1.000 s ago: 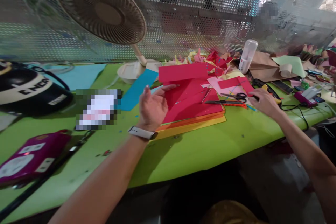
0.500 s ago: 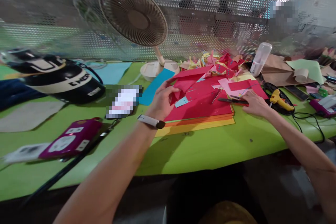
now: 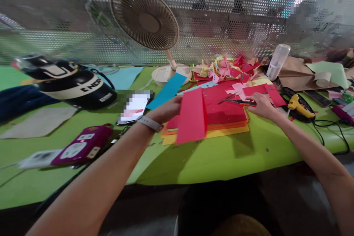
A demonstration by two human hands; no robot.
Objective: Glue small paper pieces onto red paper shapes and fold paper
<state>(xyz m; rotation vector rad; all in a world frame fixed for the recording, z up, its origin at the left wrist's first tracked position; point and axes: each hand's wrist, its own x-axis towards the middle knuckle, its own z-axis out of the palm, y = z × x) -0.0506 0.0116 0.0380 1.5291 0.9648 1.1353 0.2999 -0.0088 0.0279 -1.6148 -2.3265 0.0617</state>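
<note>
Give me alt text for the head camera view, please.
A person's left hand holds up a piece of red paper over a stack of colored sheets, while the right hand is at the handle end of scissors. A fan, yellow glue gun and crumpled paper pieces sit around them on the green table.

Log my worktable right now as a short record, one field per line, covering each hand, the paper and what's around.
Left hand: left hand holds a red sheet above the stack
Right hand: right hand at the handle of dark-bladed scissors; grip unclear
Stack: layered paper, red on top, orange and yellow at the near edge
Behind stack: fan, scrap pile
Left side: blue strip, phone, black flask
Right side: yellow glue gun
Surface: green
</note>
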